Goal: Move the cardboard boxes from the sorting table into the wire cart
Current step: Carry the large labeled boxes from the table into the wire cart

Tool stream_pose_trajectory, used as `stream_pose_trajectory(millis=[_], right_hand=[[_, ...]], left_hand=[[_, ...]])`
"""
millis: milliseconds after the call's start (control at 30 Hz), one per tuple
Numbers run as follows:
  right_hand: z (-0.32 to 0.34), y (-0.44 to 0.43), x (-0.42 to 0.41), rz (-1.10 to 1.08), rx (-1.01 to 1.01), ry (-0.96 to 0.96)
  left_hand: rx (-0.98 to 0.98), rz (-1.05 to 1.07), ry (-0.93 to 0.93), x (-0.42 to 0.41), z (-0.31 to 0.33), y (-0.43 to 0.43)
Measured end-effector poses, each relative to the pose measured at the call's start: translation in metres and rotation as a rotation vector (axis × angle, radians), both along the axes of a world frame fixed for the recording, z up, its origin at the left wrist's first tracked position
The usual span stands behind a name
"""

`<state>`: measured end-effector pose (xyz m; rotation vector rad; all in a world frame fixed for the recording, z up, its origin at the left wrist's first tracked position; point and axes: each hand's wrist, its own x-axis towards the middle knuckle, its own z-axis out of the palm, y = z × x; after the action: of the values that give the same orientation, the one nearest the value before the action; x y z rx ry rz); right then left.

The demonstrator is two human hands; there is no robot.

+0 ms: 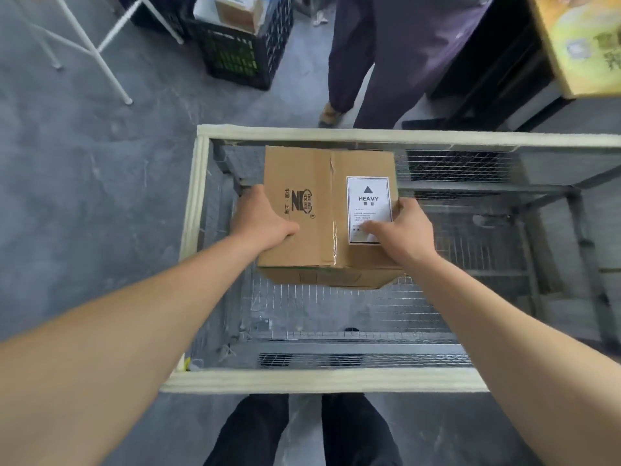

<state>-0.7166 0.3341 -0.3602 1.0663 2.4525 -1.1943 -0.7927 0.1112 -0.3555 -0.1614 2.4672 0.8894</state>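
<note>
The left hand (265,220) and right hand (400,227) gripped the box (312,183) on opposite sides, thumbs on top, probably because its label (369,196) read HEAVY, holding it within the cart (198,203) rim, apparently above the mesh floor, near the far-left corner.
</note>
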Motion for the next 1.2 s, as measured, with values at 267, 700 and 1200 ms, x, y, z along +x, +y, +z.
stream_pose_trajectory(millis=[267,700,1200], right_hand=[[-0.131,-0.012,-0.020,0.089,-0.050,-0.070],[-0.295,-0.040,-0.060,0.197,-0.101,-0.111],[-0.347,-0.052,-0.088,0.273,-0.186,-0.140]], left_hand=[[-0.090,0.117,-0.078,-0.009,-0.122,-0.010],[-0.152,0.159,-0.138,-0.042,-0.269,-0.037],[-0.143,0.131,-0.195,-0.068,-0.344,-0.048]])
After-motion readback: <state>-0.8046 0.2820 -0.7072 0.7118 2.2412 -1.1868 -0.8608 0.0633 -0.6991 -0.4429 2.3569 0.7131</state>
